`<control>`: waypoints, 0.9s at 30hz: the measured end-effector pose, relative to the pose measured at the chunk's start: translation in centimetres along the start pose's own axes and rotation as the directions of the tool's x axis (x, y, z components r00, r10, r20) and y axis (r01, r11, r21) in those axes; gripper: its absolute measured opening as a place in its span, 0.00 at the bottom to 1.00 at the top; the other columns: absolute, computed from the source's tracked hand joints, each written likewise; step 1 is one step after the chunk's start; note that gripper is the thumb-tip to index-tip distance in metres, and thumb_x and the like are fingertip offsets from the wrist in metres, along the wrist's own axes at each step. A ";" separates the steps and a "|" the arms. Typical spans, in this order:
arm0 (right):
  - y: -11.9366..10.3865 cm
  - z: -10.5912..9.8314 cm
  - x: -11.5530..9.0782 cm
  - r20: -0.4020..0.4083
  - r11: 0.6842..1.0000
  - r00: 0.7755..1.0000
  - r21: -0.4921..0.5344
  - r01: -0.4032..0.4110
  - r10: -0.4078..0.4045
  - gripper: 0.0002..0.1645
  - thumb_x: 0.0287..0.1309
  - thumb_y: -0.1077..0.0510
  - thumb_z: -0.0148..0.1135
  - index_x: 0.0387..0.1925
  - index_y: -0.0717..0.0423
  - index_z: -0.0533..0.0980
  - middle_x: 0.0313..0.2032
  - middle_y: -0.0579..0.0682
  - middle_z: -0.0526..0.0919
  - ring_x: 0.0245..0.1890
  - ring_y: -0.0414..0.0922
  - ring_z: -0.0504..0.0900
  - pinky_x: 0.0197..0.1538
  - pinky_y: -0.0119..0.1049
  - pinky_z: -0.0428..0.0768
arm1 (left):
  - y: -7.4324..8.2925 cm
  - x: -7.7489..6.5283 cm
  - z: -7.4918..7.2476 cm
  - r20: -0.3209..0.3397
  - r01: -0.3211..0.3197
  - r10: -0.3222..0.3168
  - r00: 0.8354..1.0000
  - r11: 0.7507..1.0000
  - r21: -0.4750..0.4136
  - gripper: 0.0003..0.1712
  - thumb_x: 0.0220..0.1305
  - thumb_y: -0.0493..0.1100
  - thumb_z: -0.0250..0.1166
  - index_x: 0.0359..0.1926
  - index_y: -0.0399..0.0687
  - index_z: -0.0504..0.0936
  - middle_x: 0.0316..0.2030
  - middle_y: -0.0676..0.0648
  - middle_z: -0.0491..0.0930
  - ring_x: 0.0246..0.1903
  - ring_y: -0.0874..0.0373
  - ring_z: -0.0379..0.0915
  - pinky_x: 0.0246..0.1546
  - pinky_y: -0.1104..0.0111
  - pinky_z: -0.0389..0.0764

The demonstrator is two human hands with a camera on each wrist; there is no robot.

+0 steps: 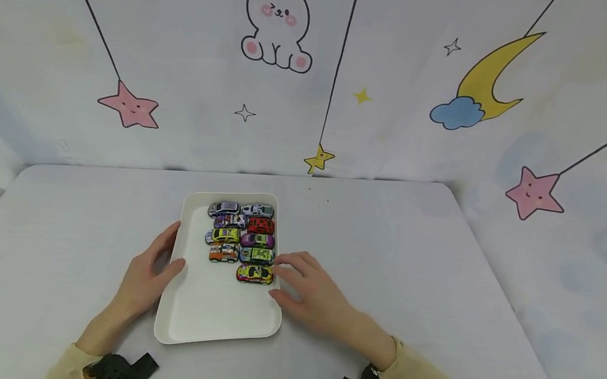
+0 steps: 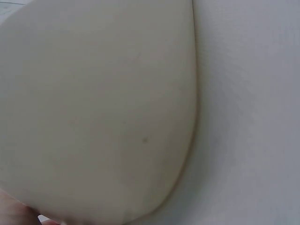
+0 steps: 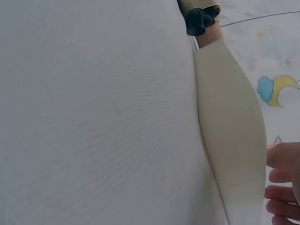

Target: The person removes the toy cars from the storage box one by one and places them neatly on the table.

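part-way by the look of it, one short on the left side

has white tray (image 1: 215, 312) by its left wall with left hand (image 1: 145, 277), grip closed on the edge, with thumb over the rim and fingers outside. sits on table (image 1: 386, 240).

apparently done: two columns in the tray's upper part. in left column, top to bottom, four: silver car (image 1: 223, 208), purple-and-white car (image 1: 230, 221), yellow car (image 1: 223, 235), orange car (image 1: 223, 252). in right column, five: pale blue car (image 1: 257, 211), red car (image 1: 260, 225), purple-and-green car (image 1: 257, 240), green-and-blue car (image 1: 257, 256), yellow-and-red car (image 1: 254, 274).

likely remaining: bare spot left of yellow-and-red car. also bare across lower part of tray; cannot tell if meant for more.

at right wall, right hand (image 1: 320, 300), with fingers loosely bent, thumb apart, grip partly spread. nothing plainly held; near the ends of yellow-and-red car and green-and-blue car, cannot tell if touching.

all roof up, long axes running left-right across the tray, roughly parallel, packed close. too small to tell noses from tails. for tray, long axis near to far.
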State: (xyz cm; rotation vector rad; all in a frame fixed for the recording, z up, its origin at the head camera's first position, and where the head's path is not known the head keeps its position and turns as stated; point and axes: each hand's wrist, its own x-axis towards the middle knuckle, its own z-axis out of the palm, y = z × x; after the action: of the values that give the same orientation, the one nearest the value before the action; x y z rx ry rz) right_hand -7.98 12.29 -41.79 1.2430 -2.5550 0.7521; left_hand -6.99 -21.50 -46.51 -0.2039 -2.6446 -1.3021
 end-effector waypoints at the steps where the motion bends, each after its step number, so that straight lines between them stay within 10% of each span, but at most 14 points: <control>1: -0.1 0.1 0.1 0.005 1.000 1.000 -0.001 0.002 -0.002 0.20 0.60 0.53 0.70 0.53 0.54 0.81 0.54 0.47 0.80 0.57 0.44 0.74 0.60 0.38 0.75 | 0.0 0.0 0.0 -0.002 -0.001 0.001 1.000 1.000 -0.001 0.40 0.69 0.40 0.62 0.78 0.56 0.57 0.69 0.36 0.69 0.65 0.50 0.68 0.57 0.89 0.54; 7: -0.6 0.3 1.1 0.054 0.999 0.999 -0.049 0.004 -0.002 0.20 0.59 0.52 0.71 0.52 0.52 0.82 0.51 0.45 0.80 0.54 0.42 0.73 0.59 0.36 0.74 | 0.1 0.1 0.1 0.000 -0.014 0.014 1.000 1.000 -0.016 0.40 0.69 0.39 0.61 0.78 0.54 0.57 0.68 0.34 0.69 0.63 0.35 0.68 0.57 0.89 0.54; 27: -1.1 1.3 2.6 0.175 0.959 0.977 -0.274 -0.073 0.124 0.19 0.60 0.48 0.69 0.51 0.48 0.81 0.43 0.43 0.79 0.44 0.43 0.68 0.53 0.40 0.69 | 0.4 0.0 0.0 0.008 0.034 -0.034 0.999 0.999 0.001 0.37 0.72 0.41 0.57 0.78 0.59 0.57 0.69 0.38 0.69 0.65 0.41 0.68 0.54 0.90 0.56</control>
State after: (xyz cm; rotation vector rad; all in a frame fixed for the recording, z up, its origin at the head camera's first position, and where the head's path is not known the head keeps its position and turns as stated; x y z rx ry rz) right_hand -8.66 9.30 -41.46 1.1554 -2.7744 0.3007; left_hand -6.93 -21.22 -46.22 -0.1651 -2.6665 -1.3133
